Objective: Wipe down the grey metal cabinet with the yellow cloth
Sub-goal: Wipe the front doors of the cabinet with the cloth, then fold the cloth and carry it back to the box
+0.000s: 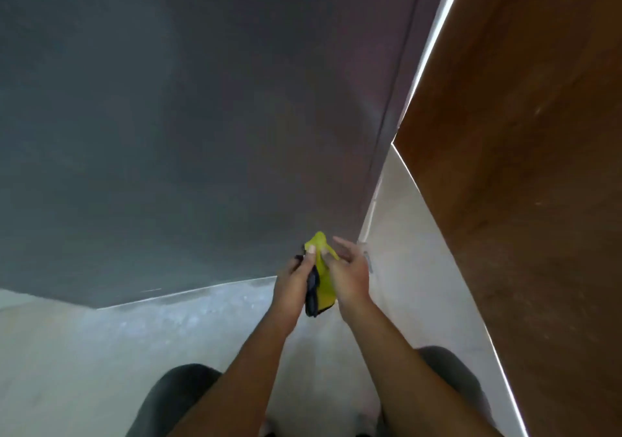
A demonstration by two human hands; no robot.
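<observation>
Grey metal cabinet (168, 117) fills the front, bottom edge near; 1 yellow cloth (324, 275) bunched in left hand (294, 282), right hand (350, 275) loosely spread against it.

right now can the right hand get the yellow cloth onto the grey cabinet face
Probably yes. The right hand touches the yellow cloth, which the left hand grips, and nothing stands between them and the grey cabinet just ahead.

Both my bare forearms reach forward and down, wrists close together. My left hand (292, 282) is curled shut, thumb pointing up, gripping the cloth (323, 268) bunched between my palms. My right hand (350, 273) rests against the cloth's other side, its fingers (343, 243) loosely extended forward, not clenched.
</observation>
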